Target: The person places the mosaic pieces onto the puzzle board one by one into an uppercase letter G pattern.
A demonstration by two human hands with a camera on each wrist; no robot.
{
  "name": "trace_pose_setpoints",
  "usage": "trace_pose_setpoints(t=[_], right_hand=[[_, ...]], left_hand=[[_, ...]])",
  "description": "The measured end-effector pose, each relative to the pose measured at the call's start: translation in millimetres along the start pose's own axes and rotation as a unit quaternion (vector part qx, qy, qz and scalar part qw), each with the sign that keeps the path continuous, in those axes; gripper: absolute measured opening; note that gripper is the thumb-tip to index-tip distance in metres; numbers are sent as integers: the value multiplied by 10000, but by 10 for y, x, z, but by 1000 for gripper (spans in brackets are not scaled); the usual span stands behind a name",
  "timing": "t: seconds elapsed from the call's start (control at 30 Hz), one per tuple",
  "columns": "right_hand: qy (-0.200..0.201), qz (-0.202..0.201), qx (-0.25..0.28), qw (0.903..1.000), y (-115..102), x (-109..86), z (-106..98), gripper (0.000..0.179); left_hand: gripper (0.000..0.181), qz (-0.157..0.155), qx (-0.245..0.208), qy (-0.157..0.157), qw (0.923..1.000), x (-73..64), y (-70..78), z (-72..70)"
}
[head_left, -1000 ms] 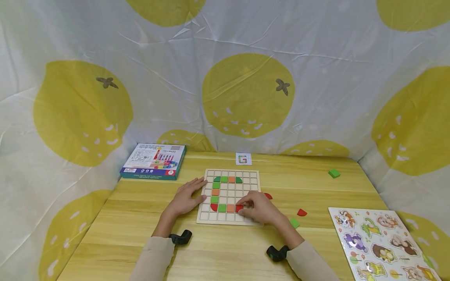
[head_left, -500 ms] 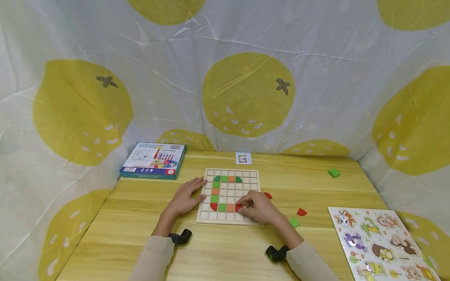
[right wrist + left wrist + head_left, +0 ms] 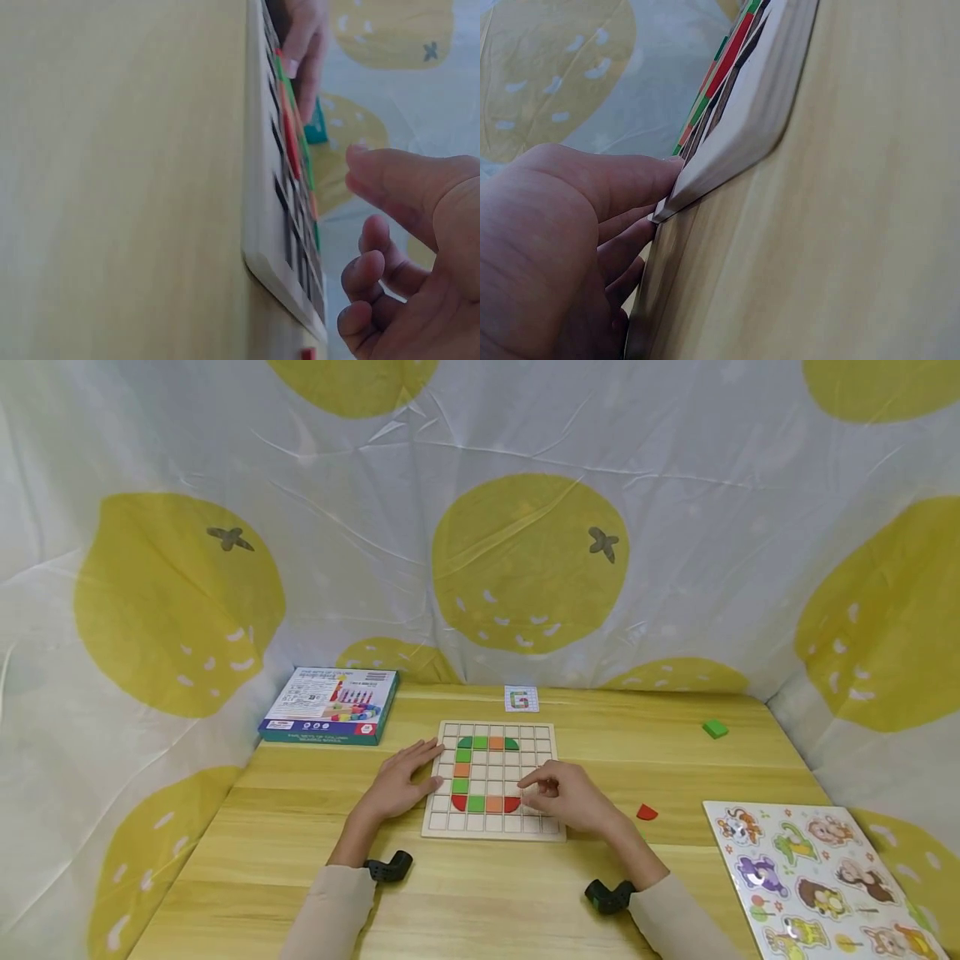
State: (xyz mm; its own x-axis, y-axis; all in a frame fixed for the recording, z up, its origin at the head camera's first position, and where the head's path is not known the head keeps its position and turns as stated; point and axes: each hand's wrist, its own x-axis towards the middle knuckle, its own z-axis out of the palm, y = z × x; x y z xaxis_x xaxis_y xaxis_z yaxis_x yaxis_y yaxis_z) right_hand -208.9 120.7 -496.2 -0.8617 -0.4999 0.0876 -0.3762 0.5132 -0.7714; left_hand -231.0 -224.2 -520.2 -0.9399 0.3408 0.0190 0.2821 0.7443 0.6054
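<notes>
A wooden grid board (image 3: 487, 827) lies on the table with green, orange and red pieces forming a C-like outline. My left hand (image 3: 398, 783) rests at the board's left edge. In the left wrist view its thumb (image 3: 634, 182) touches the edge, with the other fingers extended along the side. Just right of a red quarter-circle piece (image 3: 512, 804) at the outline's lower right, my right hand (image 3: 570, 795) hovers over the board. Its thumb and index finger are close together with nothing visible between them, and its other fingers are loosely bent in the right wrist view.
A small pattern card (image 3: 521, 699) lies behind the board. To the left is a boxed toy set (image 3: 330, 705). On the right are a loose red quarter-circle (image 3: 647, 812), a green square (image 3: 715, 728) and an animal puzzle board (image 3: 813, 872). Patterned cloth (image 3: 525, 568) surrounds the table.
My right hand has let go of the red quarter-circle and moved up and right off it, leaving it in its cell. The left hand has stayed at the board's edge.
</notes>
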Motion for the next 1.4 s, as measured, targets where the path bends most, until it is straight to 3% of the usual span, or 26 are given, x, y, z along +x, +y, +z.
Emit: trace_pose_setpoints(t=[0.5,0.97,1.17,1.4], right_hand=[[709,353,-360,9962,162,-432,-326,20],[1131,884,-730,9869,271,-1044,-605,28],[1113,1196,-783,9835,359,-1231,-696,31],[820,1300,-825,9847,374,-1292,-736,35]], left_hand=[[62,-67,38,-16,10000,1,-15,21],[62,-39,-2,20,10000,11,-30,33],[62,-78,-39,-29,10000,11,-30,30],[62,-29,2,-25,10000,21,-34,29]])
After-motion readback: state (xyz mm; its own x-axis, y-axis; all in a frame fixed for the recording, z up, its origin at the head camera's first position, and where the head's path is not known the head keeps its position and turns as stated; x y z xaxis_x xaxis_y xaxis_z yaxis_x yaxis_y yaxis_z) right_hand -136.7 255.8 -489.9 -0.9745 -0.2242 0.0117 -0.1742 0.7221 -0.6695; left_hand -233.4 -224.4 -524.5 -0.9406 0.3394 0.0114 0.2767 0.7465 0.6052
